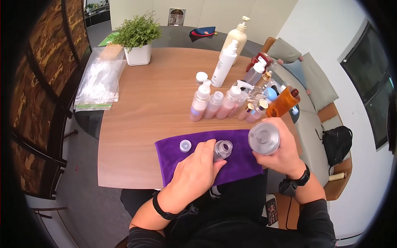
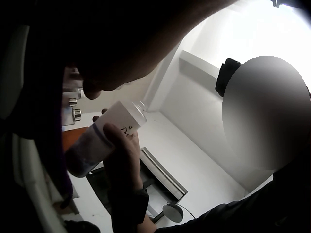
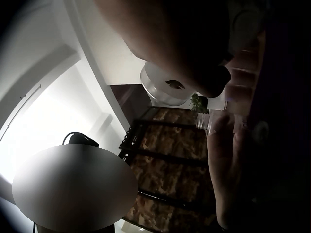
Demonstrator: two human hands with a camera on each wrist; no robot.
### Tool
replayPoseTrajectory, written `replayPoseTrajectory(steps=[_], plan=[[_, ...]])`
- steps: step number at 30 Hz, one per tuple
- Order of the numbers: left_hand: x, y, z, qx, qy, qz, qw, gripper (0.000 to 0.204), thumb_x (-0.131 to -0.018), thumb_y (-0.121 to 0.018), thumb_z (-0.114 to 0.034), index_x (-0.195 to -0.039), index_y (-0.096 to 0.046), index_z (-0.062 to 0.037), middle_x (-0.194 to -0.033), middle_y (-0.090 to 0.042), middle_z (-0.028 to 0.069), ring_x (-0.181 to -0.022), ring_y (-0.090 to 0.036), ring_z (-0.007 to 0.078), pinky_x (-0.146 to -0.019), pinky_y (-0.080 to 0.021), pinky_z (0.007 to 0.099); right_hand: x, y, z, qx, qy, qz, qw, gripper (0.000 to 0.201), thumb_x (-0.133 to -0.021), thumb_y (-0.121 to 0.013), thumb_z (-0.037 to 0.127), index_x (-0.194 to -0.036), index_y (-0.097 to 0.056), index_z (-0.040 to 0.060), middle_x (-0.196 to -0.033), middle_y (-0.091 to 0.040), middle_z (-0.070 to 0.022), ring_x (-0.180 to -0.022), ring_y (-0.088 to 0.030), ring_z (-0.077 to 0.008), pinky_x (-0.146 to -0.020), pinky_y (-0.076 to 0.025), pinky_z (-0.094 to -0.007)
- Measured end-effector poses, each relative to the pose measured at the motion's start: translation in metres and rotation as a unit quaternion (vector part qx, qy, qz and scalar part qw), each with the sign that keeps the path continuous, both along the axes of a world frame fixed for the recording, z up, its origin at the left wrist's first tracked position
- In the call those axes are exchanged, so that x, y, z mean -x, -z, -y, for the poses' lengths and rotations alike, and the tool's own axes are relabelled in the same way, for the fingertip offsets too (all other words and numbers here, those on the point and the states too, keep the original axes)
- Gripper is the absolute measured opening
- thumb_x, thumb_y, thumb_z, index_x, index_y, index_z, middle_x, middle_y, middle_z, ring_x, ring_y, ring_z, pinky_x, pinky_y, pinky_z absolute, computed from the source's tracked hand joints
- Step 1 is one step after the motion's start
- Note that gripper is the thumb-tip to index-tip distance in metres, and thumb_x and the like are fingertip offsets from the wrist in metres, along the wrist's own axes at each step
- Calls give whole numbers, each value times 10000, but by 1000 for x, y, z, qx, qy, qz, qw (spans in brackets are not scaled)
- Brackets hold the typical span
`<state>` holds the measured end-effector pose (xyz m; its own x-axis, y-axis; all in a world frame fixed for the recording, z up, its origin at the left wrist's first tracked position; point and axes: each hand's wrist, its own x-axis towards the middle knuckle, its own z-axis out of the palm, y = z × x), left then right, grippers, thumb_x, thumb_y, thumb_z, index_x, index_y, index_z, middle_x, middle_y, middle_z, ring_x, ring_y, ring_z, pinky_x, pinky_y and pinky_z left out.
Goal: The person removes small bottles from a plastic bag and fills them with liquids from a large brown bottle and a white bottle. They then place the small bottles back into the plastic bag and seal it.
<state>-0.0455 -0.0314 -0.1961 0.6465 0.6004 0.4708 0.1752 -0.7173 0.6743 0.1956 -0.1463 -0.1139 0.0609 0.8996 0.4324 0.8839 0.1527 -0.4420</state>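
My left hand [image 1: 194, 167] grips a small clear bottle [image 1: 223, 149] with an uncapped threaded neck, over a purple cloth [image 1: 178, 165]. A small whitish cap [image 1: 185, 145] lies on the cloth, left of that bottle. To the right, my right hand [image 1: 283, 146] holds a larger translucent bottle [image 1: 264, 138], its round top towards the head camera. In the left wrist view this larger bottle [image 2: 109, 133] shows dark lettering and an open neck, with the fingers wrapped round its body. The right wrist view shows the small bottle's threaded neck [image 3: 202, 121] beside the left fingers.
Several pump and capped bottles [image 1: 217, 103] with pinkish contents stand behind the cloth. An amber bottle [image 1: 283, 102] leans near the right hand. Tall white bottles [image 1: 225, 64] and a white jar [image 1: 201, 77] are farther back. Plastic bags [image 1: 99, 78] and a potted plant [image 1: 138, 53] sit at the left.
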Motion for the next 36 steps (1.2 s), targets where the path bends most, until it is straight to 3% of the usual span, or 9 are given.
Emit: replayPoseTrajectory(steps=[1,4,7,18,19,21,36], plan=[[0,-2,0,3,-4,1,1000,632,-882,-881,-123,-1383,-524,21,-1139,-688,221,-930,-737,442,-692,-613,478,2,2,-3,15,-1,-10,1000,792,-660,-884,64,-1394,-588,49,-1246,-679,-174,-1110,-697,-380,-967,-568,-428],[1,-3,-1,9,-3,-5,1000,631,-889,-878,-137,-1381,-519,27,-1133,-687,227,-920,-734,450,-677,-611,480,8,-3,-13,14,-22,51,998,793,-637,-883,60,-1380,-605,53,-1234,-699,-165,-1096,-712,-394,-947,-578,-452],[1,0,-2,-20,-1,11,1000,572,-942,-829,-202,-1361,-532,49,-1092,-652,191,-833,-741,378,-607,-601,440,12,-8,-20,21,-29,90,995,802,-610,-883,57,-1366,-615,52,-1211,-703,-166,-1088,-706,-410,-933,-580,-471],[1,0,-3,-38,5,19,999,556,-938,-825,-202,-1341,-527,40,-1045,-621,163,-831,-742,312,-609,-601,412,16,-20,-27,5,-52,173,984,776,-593,-891,48,-1328,-644,55,-1175,-719,-156,-1059,-707,-398,-897,-575,-469],[1,0,-3,-37,5,19,999,556,-938,-825,-202,-1341,-527,40,-1045,-621,163,-831,-742,312,-609,-601,412,16,-21,-27,3,-54,177,983,775,-592,-897,52,-1326,-647,57,-1178,-721,-155,-1058,-708,-397,-897,-574,-473],[1,-1,-2,-11,15,18,1000,656,-877,-881,-128,-1382,-503,51,-1077,-676,215,-856,-724,421,-645,-609,457,16,-23,-27,6,-53,184,981,781,-588,-905,58,-1326,-650,59,-1186,-722,-153,-1062,-708,-392,-903,-571,-474],[1,-1,-2,-6,15,12,1000,649,-876,-878,-128,-1385,-515,45,-1105,-682,205,-870,-732,410,-658,-616,446,27,-44,-25,27,-34,267,963,803,-605,-931,102,-1358,-654,69,-1204,-715,-127,-1083,-695,-358,-893,-543,-463]])
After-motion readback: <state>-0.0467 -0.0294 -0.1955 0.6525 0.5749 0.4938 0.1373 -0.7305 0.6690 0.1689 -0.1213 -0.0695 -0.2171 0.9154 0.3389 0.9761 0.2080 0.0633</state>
